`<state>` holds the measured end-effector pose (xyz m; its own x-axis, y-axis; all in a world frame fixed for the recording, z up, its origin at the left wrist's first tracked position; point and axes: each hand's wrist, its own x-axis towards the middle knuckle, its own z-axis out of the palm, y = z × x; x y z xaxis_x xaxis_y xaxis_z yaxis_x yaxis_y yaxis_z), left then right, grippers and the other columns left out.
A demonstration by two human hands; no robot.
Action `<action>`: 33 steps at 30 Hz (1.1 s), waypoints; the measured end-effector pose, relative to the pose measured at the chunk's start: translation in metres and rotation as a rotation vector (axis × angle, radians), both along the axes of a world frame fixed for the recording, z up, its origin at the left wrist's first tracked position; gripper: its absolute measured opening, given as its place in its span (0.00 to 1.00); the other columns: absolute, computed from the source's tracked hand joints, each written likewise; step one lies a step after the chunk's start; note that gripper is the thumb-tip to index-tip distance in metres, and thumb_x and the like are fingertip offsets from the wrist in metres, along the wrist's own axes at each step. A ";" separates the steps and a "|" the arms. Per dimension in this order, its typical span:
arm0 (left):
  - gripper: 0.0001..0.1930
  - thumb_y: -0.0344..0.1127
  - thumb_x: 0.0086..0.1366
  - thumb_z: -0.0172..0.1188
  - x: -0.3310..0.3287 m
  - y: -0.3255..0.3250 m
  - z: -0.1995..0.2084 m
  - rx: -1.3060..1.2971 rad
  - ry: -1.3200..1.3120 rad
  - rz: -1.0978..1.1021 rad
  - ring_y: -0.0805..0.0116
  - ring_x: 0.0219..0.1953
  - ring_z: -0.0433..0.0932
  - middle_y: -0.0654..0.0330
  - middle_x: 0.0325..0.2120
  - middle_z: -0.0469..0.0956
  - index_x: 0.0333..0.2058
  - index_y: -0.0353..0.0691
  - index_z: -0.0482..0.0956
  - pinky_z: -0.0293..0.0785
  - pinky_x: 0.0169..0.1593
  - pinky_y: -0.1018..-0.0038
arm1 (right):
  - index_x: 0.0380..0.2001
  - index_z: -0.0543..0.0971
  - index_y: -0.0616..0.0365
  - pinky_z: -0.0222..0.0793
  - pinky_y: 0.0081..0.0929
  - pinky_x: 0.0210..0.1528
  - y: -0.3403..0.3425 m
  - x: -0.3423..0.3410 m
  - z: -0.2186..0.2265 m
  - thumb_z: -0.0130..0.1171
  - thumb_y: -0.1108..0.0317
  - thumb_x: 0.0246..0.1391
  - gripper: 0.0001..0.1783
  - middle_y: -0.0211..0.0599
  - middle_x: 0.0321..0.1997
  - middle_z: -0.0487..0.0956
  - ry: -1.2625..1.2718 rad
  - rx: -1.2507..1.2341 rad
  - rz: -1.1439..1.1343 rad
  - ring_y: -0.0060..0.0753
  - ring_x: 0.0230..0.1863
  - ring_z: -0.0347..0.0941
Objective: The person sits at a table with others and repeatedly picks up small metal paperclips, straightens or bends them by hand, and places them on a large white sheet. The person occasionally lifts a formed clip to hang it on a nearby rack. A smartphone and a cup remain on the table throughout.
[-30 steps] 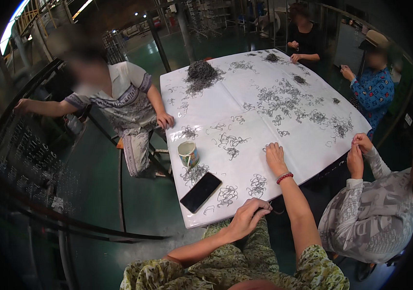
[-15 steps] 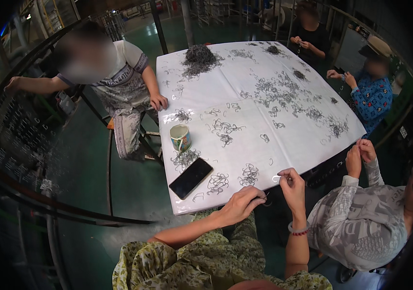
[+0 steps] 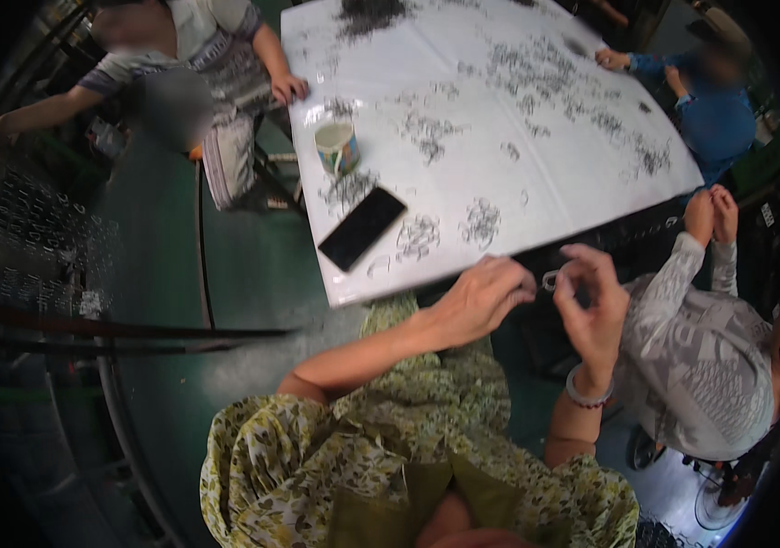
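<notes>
My left hand [image 3: 481,300] is in front of the table's near edge, its fingers curled and pressed together; whatever they pinch is hidden. To its right, my right hand [image 3: 596,306] is raised, with finger and thumb curved around a small pale metal hook [image 3: 550,280] at the fingertips. The hook lies in the narrow gap between both hands. Just beyond them, small piles of wire hooks [image 3: 481,224] lie on the white-covered table [image 3: 573,205]. A black phone [image 3: 362,228] lies flat at the near left corner, and a patterned mug [image 3: 337,151] stands behind it.
Close on my right, a person in a grey patterned top [image 3: 710,393] holds their hands together. Another in blue [image 3: 719,123] is farther along that side. At left, a seated person rests a hand [image 3: 289,89] on the table edge, near a dark rack [image 3: 29,219] of hanging hooks.
The view has tilted, so the table sits higher in it. My hands have left the table's edge and come closer together, with the pale hook still at my right fingertips.
</notes>
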<state>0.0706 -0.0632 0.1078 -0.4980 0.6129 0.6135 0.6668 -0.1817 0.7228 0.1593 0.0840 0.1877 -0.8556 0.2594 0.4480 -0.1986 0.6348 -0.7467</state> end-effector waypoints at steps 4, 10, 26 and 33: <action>0.15 0.30 0.57 0.66 0.000 -0.004 -0.018 0.082 -0.054 0.050 0.53 0.42 0.77 0.54 0.39 0.78 0.42 0.35 0.75 0.71 0.47 0.63 | 0.36 0.78 0.67 0.73 0.19 0.36 -0.006 0.010 -0.013 0.64 0.82 0.47 0.10 0.38 0.30 0.81 0.045 -0.019 -0.107 0.26 0.31 0.79; 0.11 0.37 0.62 0.62 -0.131 -0.009 -0.067 -0.371 -0.032 0.525 0.48 0.38 0.78 0.48 0.32 0.80 0.34 0.33 0.81 0.75 0.43 0.59 | 0.28 0.80 0.66 0.72 0.24 0.35 -0.010 0.009 -0.013 0.66 0.82 0.44 0.06 0.40 0.27 0.81 0.027 0.054 -0.177 0.32 0.29 0.78; 0.07 0.21 0.58 0.51 -0.235 0.010 -0.129 -0.601 0.148 0.868 0.45 0.40 0.77 0.43 0.34 0.77 0.32 0.28 0.78 0.77 0.42 0.58 | 0.33 0.81 0.66 0.72 0.25 0.34 -0.004 0.007 -0.022 0.63 0.83 0.48 0.07 0.42 0.31 0.82 -0.044 -0.106 -0.112 0.33 0.31 0.79; 0.07 0.29 0.66 0.56 -0.158 -0.004 -0.044 -0.243 -0.305 0.395 0.59 0.32 0.83 0.51 0.30 0.82 0.38 0.30 0.79 0.78 0.37 0.67 | 0.35 0.82 0.66 0.72 0.24 0.35 -0.008 0.011 -0.040 0.63 0.82 0.48 0.08 0.41 0.31 0.82 -0.002 -0.144 -0.166 0.32 0.32 0.79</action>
<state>-0.0877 -0.0675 0.0638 -0.8516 0.4497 0.2694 0.4040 0.2355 0.8839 0.1698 0.0764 0.1476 -0.7966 0.4579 0.3946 -0.0987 0.5455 -0.8323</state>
